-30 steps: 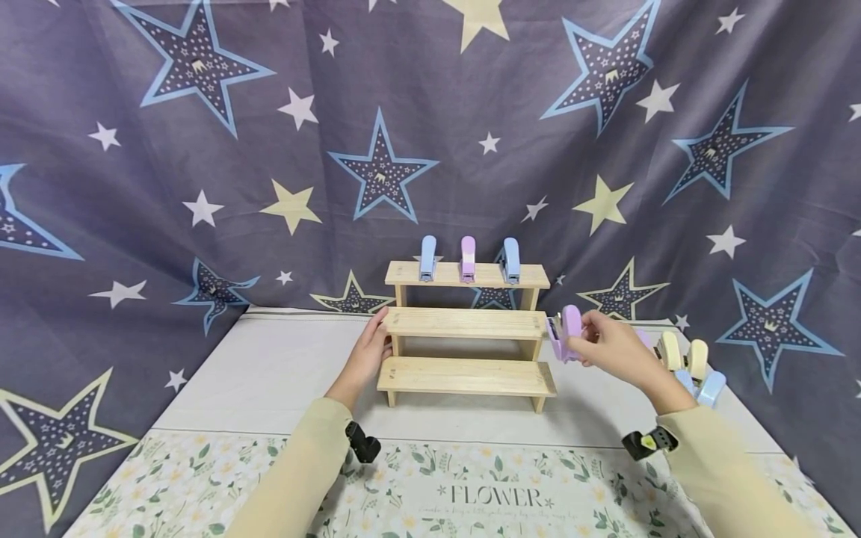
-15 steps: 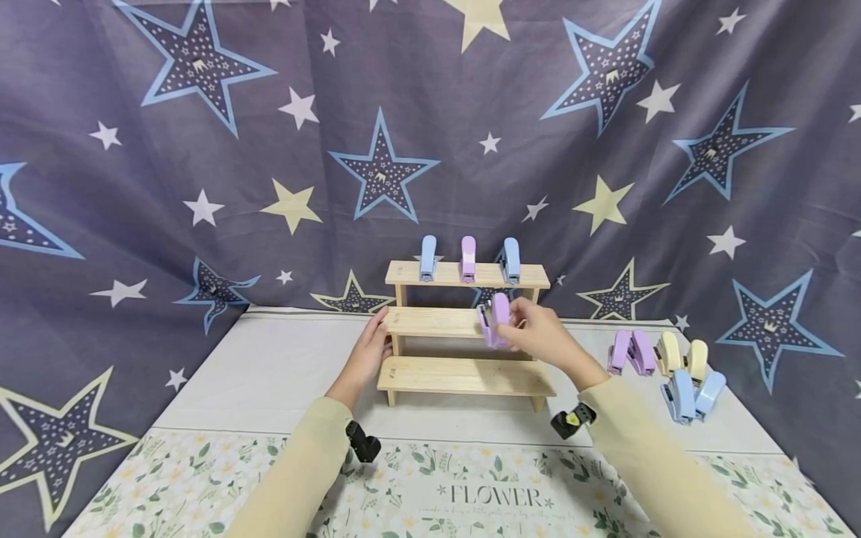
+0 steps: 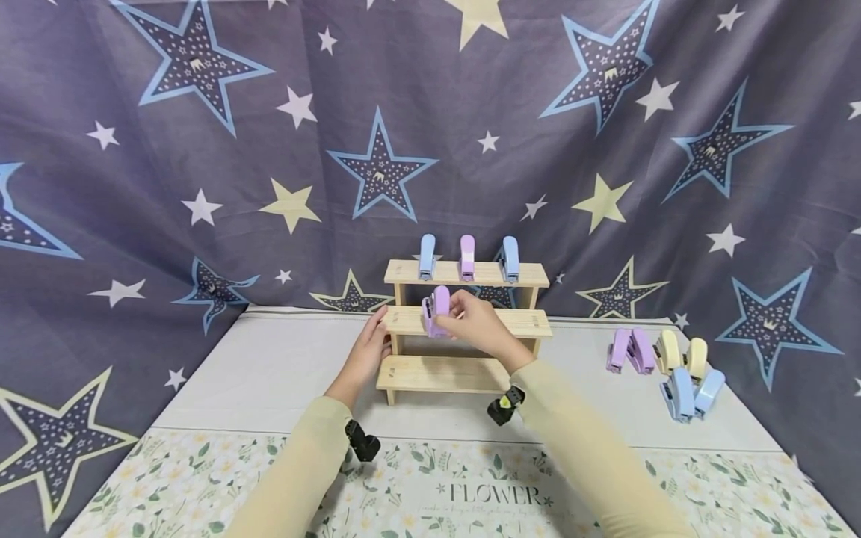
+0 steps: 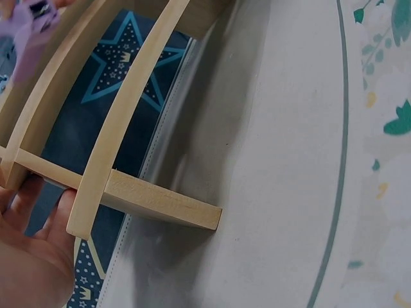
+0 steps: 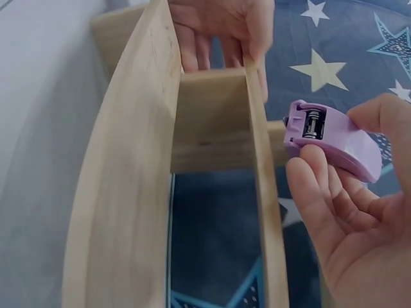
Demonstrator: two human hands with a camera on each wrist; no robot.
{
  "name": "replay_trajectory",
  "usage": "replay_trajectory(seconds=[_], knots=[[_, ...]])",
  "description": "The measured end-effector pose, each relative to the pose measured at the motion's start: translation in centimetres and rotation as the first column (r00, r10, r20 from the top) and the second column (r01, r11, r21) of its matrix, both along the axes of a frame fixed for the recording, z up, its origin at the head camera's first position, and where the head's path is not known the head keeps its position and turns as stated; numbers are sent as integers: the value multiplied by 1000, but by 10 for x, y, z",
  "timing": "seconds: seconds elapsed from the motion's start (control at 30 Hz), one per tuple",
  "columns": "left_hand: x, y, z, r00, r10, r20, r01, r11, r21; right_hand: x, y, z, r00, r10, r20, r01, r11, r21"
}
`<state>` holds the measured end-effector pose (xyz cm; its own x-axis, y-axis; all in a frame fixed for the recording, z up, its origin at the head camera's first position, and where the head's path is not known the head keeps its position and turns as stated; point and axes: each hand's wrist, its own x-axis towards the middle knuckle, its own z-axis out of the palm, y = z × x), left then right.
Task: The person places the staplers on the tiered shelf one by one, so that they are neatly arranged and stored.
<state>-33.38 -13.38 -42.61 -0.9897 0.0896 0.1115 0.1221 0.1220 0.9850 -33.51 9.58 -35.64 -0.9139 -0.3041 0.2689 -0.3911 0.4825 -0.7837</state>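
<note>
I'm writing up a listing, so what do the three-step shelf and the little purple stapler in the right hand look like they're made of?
The shelf looks like pale unfinished wood: grain lines and raw cut ends show. The purple stapler in the right hand seems to be smooth matte plastic, with small metal parts at its open end.

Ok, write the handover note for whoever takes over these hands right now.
Left hand grips the left end of the wooden shelf, steadying it.
Right hand pinches a purple stapler just over the middle step, not yet set down.
Done: top step holds three staplers, blue, purple, blue.
Left: middle and bottom steps are bare; six staplers wait on the table to the right, two purple, two yellow, two blue.
</note>
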Motion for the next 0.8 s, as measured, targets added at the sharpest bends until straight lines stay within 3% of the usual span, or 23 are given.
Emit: replay_trajectory(seconds=[0.33, 0.8], knots=[[0, 1, -1, 1000, 3, -14, -3, 1000, 21, -10, -33, 0, 1000, -21, 17, 20, 1000, 14], [1, 0, -1, 1000, -6, -12, 7, 1000, 24, -20, -55, 1, 998, -32, 49, 30, 999, 29]])
